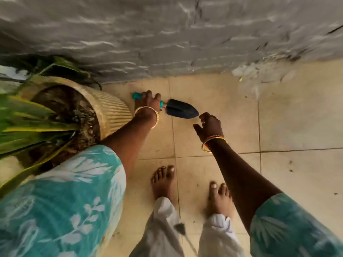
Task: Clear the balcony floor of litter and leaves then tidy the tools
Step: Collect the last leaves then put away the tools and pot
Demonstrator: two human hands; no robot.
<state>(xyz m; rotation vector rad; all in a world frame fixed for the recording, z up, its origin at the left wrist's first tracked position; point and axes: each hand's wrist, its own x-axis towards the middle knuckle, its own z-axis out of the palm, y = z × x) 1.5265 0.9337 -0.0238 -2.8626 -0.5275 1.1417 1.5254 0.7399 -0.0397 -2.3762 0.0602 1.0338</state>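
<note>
One trowel [178, 108] is lying beside one ribbed plant pot [109, 110]. Two hands are showing right of that pot: left hand [148, 106], right hand [209, 127].

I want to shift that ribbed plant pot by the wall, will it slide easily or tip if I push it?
Probably heavy: the ribbed pot is full of soil. It flares wider at the top, and the long leaves lean one way, so push it low.

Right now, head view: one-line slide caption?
Left hand grips teal-handled black garden trowel by ribbed beige planter; right hand hovers empty over beige floor tiles.
</note>
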